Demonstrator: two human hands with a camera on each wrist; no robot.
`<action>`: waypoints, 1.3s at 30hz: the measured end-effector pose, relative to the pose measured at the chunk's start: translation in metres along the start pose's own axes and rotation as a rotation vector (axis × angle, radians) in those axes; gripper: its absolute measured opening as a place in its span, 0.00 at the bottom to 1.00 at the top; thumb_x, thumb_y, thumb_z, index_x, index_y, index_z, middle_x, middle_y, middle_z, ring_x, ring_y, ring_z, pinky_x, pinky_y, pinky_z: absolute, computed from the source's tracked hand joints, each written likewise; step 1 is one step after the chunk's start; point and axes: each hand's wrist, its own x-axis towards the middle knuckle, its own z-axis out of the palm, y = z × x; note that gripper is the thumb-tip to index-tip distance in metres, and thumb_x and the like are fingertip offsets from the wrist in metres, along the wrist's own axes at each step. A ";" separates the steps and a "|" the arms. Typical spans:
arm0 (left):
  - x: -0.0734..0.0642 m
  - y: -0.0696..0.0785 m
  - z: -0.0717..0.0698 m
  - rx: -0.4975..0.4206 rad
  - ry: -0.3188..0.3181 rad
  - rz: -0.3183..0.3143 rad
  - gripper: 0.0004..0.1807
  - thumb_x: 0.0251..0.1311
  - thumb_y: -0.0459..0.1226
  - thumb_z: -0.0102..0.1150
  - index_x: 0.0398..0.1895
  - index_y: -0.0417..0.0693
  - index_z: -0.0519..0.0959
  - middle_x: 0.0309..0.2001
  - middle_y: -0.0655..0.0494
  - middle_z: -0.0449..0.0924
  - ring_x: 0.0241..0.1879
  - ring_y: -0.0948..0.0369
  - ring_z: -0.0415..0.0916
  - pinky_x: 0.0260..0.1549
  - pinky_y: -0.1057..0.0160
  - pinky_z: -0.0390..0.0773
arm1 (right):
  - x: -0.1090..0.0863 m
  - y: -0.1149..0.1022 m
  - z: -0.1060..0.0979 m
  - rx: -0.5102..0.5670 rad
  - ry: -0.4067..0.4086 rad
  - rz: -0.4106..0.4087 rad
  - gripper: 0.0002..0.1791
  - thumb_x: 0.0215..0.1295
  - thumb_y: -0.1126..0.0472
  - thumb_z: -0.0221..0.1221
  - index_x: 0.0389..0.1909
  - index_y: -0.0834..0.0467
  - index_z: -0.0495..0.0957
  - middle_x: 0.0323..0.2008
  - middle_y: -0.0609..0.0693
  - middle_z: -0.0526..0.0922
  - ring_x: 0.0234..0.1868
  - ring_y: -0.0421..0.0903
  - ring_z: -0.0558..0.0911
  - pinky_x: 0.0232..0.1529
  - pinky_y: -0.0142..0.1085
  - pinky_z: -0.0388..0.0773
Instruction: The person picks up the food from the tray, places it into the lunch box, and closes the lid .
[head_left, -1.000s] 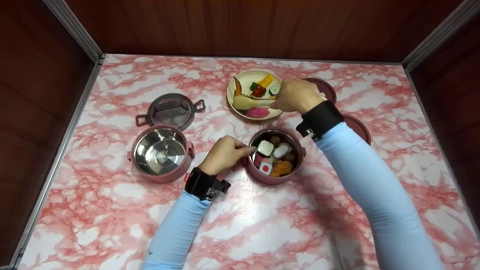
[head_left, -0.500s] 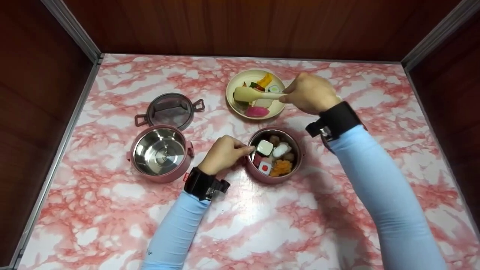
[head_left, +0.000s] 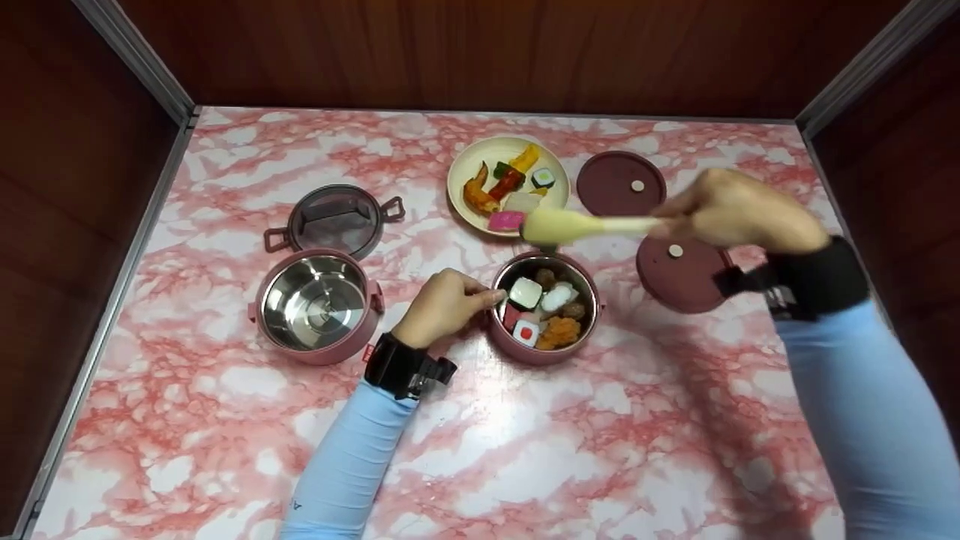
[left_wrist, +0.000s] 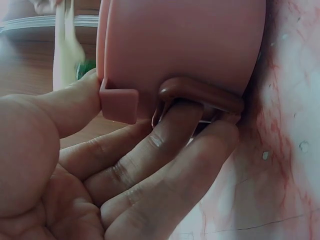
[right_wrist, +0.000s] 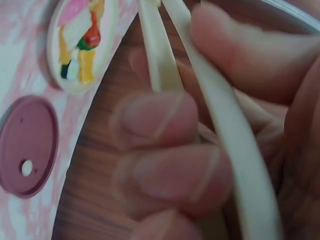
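Observation:
My right hand [head_left: 731, 210] grips pale yellow food tongs [head_left: 562, 227], blurred by motion. Their tips hang over the gap between the plate and the food-filled pot, with a dark green piece [left_wrist: 86, 69] between them, its kind unclear. My left hand [head_left: 446, 304] holds the pink pot [head_left: 540, 354] at its left side. In the left wrist view, fingers hook through its brown handle [left_wrist: 200, 92] and the thumb presses near the rim. Inside this pot lie a white-topped block [head_left: 525, 293], a sushi roll [head_left: 526, 334], an orange crumbly piece [head_left: 560, 333] and brown balls.
A cream plate [head_left: 456, 184] behind the pot bears several toy foods, including a shrimp-like piece and a pink one. Two maroon lids [head_left: 611, 176] lie to its right. A second pink pot [head_left: 319, 355] and a grey see-through lid [head_left: 337, 225] stand at left.
My right hand has swung right and nearer with the tongs, lifting the dark green piece off the plate. Both maroon lids show more fully. My left hand keeps its place on the pot.

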 end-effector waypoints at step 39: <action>-0.002 0.004 0.000 -0.025 -0.004 -0.034 0.16 0.64 0.50 0.63 0.30 0.50 0.90 0.28 0.54 0.87 0.24 0.62 0.76 0.31 0.62 0.76 | -0.027 -0.003 0.052 -0.195 -0.009 -0.212 0.10 0.63 0.47 0.66 0.36 0.48 0.90 0.21 0.41 0.77 0.23 0.43 0.69 0.25 0.39 0.68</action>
